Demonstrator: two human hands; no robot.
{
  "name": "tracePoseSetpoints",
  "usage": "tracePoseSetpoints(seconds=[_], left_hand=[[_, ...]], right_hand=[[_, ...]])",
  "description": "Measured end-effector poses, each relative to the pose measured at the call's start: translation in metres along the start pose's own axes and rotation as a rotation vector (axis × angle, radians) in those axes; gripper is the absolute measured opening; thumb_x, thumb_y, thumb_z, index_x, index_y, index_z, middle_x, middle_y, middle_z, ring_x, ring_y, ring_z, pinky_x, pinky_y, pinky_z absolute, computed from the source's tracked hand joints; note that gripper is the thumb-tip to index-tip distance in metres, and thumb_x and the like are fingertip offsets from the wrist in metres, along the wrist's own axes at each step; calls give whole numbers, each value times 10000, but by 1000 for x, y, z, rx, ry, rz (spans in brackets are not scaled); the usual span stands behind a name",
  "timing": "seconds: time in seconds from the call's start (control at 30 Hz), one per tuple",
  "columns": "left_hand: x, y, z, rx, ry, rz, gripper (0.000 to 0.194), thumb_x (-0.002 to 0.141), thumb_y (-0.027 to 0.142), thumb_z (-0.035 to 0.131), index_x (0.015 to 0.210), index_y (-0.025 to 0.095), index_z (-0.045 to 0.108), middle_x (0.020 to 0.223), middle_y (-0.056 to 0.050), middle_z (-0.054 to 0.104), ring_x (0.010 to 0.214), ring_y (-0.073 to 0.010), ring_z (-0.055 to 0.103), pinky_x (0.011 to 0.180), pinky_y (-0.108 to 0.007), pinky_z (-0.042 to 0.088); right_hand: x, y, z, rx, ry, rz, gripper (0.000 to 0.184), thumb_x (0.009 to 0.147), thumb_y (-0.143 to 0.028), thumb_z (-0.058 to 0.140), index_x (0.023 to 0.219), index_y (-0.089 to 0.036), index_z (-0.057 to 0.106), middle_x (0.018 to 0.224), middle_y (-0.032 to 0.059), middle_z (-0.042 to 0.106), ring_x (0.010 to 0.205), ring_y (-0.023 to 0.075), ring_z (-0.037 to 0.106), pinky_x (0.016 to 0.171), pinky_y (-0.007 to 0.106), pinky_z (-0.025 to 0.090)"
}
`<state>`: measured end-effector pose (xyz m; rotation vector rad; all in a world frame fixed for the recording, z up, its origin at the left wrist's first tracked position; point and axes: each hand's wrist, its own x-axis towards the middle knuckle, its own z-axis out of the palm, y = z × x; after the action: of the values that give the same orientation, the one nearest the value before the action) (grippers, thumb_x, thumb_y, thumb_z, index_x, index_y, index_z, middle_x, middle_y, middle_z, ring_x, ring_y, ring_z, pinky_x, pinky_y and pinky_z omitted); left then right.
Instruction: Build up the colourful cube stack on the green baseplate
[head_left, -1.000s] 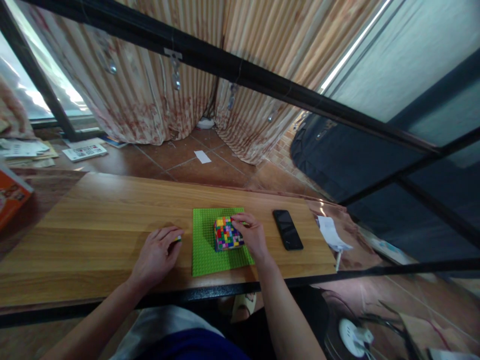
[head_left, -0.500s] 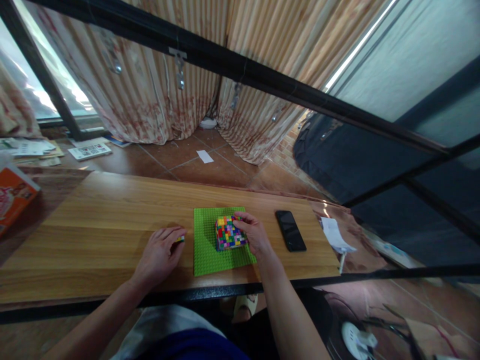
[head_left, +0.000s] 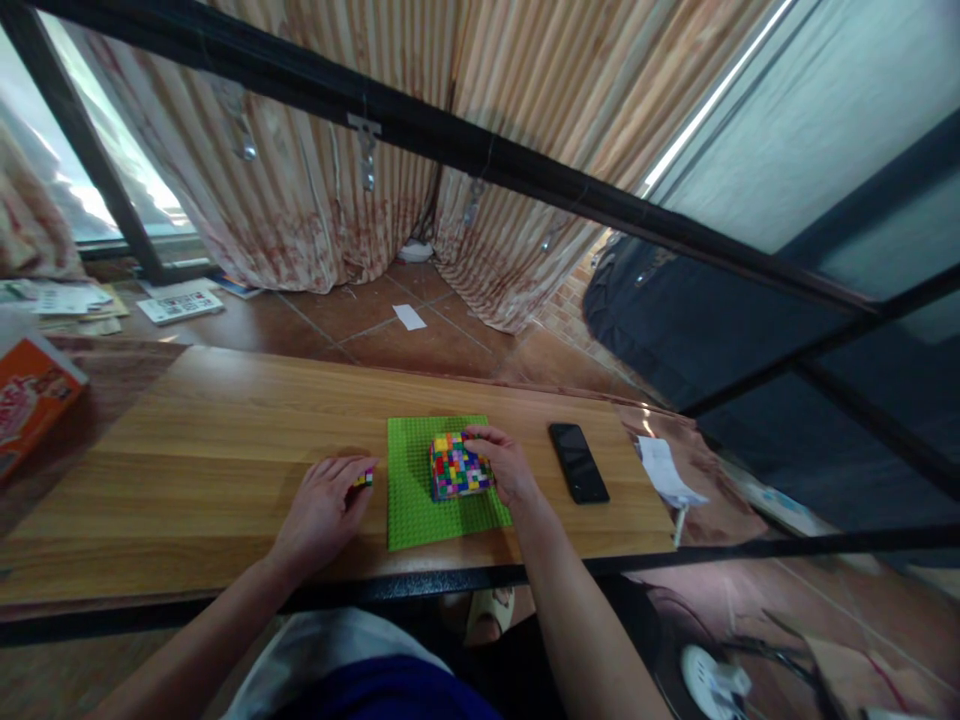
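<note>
A block built of many small coloured toy bricks (head_left: 454, 472) stands on a green studded baseplate (head_left: 409, 520). My right hand (head_left: 504, 466) is at the block's right side, thumb and fingers closed at its upper right edge; whether a loose brick is between the fingertips is hidden. My left hand (head_left: 327, 506) rests on the table left of the baseplate, its fingers closed on a few small toy bricks (head_left: 364, 479), with yellow, white and magenta showing at the fingertips.
The wooden table (head_left: 247, 430) carries a black phone (head_left: 579, 463) right of the baseplate. White paper (head_left: 664, 468) lies past the table's right end. An orange box (head_left: 34, 400) stands at the far left. A dark metal bar (head_left: 450, 140) crosses above, in front of the curtains.
My left hand has shifted very slightly to the right, and the bricks in it show a little differently. My right hand stays at the block. The view has tilted slightly.
</note>
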<state>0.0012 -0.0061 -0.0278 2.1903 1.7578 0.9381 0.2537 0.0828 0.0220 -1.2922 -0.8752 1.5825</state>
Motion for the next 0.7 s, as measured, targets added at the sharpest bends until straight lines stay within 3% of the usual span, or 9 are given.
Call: tracePoseSetpoints(seconds=[0.27, 0.37, 0.47, 0.6, 0.7], left_hand=[[0, 1, -1, -24, -12, -19, 312, 872, 310, 505, 1135, 202, 632, 1108, -95, 698, 1034, -260, 624, 941, -434, 454], [0, 0, -1, -54, -10, -24, 318, 883, 295, 483, 1151, 197, 623, 1125, -97, 692, 1057, -255, 617, 953, -437, 453], [-1, 1, -1, -79, -3, -23, 320, 887, 294, 475, 1155, 196, 619, 1117, -97, 692, 1048, -250, 618, 953, -443, 456], [-1, 2, -3, -141, 20, -46, 315, 886, 299, 483, 1148, 186, 615, 1091, -97, 695, 1011, -238, 624, 943, -442, 467], [-2, 3, -7, -239, 54, -99, 330, 893, 335, 486, 1166, 195, 609, 1092, -95, 690, 1012, -224, 622, 922, -415, 493]], right_hand=[[-5, 7, -3, -5, 5, -111, 452, 474, -322, 845, 887, -192, 719, 734, -14, 710, 612, 136, 616, 630, 280, 488], [-12, 6, 0, -180, 161, -320, 379, 581, -370, 794, 907, -192, 719, 817, 22, 717, 732, 176, 635, 697, 315, 498], [-31, 2, 17, -462, 274, -598, 221, 757, -365, 674, 899, -202, 723, 920, 59, 715, 876, 206, 631, 788, 347, 491], [-62, 3, 54, -640, 18, -768, 166, 848, -261, 583, 936, -231, 721, 921, 50, 694, 869, 186, 626, 807, 327, 491], [-72, 17, 76, -678, -91, -733, 211, 863, -209, 542, 978, -225, 718, 911, 60, 687, 853, 186, 632, 777, 312, 497]])
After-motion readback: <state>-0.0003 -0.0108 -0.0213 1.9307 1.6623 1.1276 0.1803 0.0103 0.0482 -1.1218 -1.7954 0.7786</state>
